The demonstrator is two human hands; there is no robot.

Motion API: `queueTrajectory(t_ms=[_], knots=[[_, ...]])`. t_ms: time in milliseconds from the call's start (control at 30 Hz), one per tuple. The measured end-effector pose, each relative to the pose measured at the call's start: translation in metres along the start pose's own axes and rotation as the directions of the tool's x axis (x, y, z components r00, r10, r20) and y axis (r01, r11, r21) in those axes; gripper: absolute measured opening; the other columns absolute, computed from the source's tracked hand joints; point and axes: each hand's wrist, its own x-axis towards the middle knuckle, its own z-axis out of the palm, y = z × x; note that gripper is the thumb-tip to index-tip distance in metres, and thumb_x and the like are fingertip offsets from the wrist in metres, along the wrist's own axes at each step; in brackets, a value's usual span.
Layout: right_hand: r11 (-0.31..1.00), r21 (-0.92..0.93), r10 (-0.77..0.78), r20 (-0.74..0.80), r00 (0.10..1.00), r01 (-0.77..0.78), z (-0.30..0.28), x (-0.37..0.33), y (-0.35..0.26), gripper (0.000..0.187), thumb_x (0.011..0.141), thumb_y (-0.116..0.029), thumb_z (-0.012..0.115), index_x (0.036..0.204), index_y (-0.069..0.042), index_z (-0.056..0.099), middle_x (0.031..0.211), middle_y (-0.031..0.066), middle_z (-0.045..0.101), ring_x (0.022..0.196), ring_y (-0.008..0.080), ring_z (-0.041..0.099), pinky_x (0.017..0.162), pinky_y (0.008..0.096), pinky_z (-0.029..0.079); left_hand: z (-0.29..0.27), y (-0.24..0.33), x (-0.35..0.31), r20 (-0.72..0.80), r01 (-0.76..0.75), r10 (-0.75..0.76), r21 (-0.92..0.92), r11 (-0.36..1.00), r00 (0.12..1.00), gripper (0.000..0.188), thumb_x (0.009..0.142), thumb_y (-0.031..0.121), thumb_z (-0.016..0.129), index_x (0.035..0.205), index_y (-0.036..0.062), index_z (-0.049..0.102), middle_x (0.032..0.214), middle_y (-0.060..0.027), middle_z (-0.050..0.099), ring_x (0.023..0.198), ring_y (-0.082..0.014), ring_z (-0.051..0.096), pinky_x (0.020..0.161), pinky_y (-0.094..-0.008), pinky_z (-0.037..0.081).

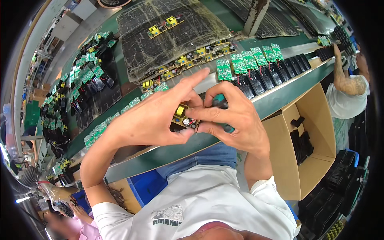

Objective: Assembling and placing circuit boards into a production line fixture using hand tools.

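Between my hands is a small circuit board [181, 111] with a yellow transformer and round capacitors. My left hand [154, 114] is closed round its left side, the index finger stretched out above it. My right hand [240, 120] grips a hand tool [219, 101] with teal and black grips, while its fingertips touch the board's right edge. The tool's working end is hidden by the fingers. Just beyond, black plastic cases [244, 87] stand in a row, several wired to green circuit boards [224, 70]. More green boards [98, 134] lie in a line past my left forearm.
Stacked dark trays [160, 52] with boards between them stand at the back. Left of them, wired boards and cases crowd a black sheet [98, 105]. A cardboard box [320, 154] holding black parts is at right. Co-workers [348, 96] are at the right and lower left.
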Motion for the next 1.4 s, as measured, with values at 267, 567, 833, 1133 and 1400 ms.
queueTrajectory(t_ms=[267, 567, 833, 1133, 1400], knots=[[0.999, -0.002, -0.043, -0.252, 0.967, 0.044, 0.02, -0.011, -0.009, 0.022, 0.069, -0.006, 0.088, 0.09, -0.011, 0.084, 0.1, 0.0086, 0.059, 0.088, 0.019, 0.054, 0.076, 0.031, 0.045, 0.009, 0.01, -0.01, -0.089, -0.013, -0.001, -0.148, 0.989, 0.996, 0.076, 0.072, -0.003, 0.078, 0.144, 0.0018, 0.054, 0.1, -0.0096, 0.069, 0.089, -0.0216, 0.064, 0.082, -0.0296, 0.052], [0.716, 0.695, 0.338, -0.265, 0.903, -0.064, 0.035, -0.007, -0.003, 0.014, 0.085, -0.008, 0.083, 0.099, -0.007, 0.08, 0.108, 0.0093, 0.06, 0.094, 0.0168, 0.057, 0.074, 0.0265, 0.045, 0.03, 0.008, -0.01, -0.447, -0.296, 0.292, 0.062, 0.953, 0.846, 0.02, 0.08, -0.006, 0.076, 0.098, -0.0004, 0.07, 0.092, -0.0078, 0.068, 0.079, -0.0182, 0.061, 0.074, -0.028, 0.051], [0.363, 0.932, 0.413, -0.172, 0.894, 0.011, 0.054, 0.01, 0.009, 0.031, 0.099, -0.032, 0.071, 0.113, -0.004, 0.067, 0.11, 0.0107, 0.059, 0.09, 0.0168, 0.054, 0.074, 0.0269, 0.044, 0.036, -0.009, -0.018, -0.436, -0.093, 0.015, -0.158, 0.983, 0.9, 0.019, 0.08, -0.006, 0.076, 0.096, 0.0027, 0.071, 0.09, -0.0048, 0.066, 0.076, -0.017, 0.059, 0.07, -0.0283, 0.049], [0.407, 0.91, 0.447, -0.279, 0.85, 0.084, 0.079, -0.008, 0.021, 0.038, 0.107, -0.046, 0.052, 0.104, -0.007, 0.053, 0.089, 0.0081, 0.053, 0.073, 0.0159, 0.042, 0.067, 0.0303, 0.039, 0.051, -0.065, -0.041, -0.294, -0.024, 0.284, 0.655, 0.755, 0.913, 0.02, 0.08, 0.002, 0.074, 0.1, 0.0061, 0.072, 0.1, -0.0051, 0.064, 0.081, -0.0188, 0.059, 0.069, -0.0297, 0.048], [0.609, 0.751, 0.223, -0.473, 0.852, 0.257, 0.104, -0.015, 0.019, 0.035, 0.106, -0.042, 0.048, 0.094, -0.01, 0.047, 0.08, 0.0059, 0.048, 0.069, 0.0165, 0.037, 0.062, 0.0322, 0.035, 0.06, -0.073, -0.041, -0.208, 0.005, 0.28, 0.81, 0.586, 0.937, 0.024, 0.085, 0.009, 0.071, 0.109, 0.0084, 0.074, 0.105, -0.0047, 0.063, 0.083, -0.0207, 0.059, 0.07, -0.0303, 0.048]])
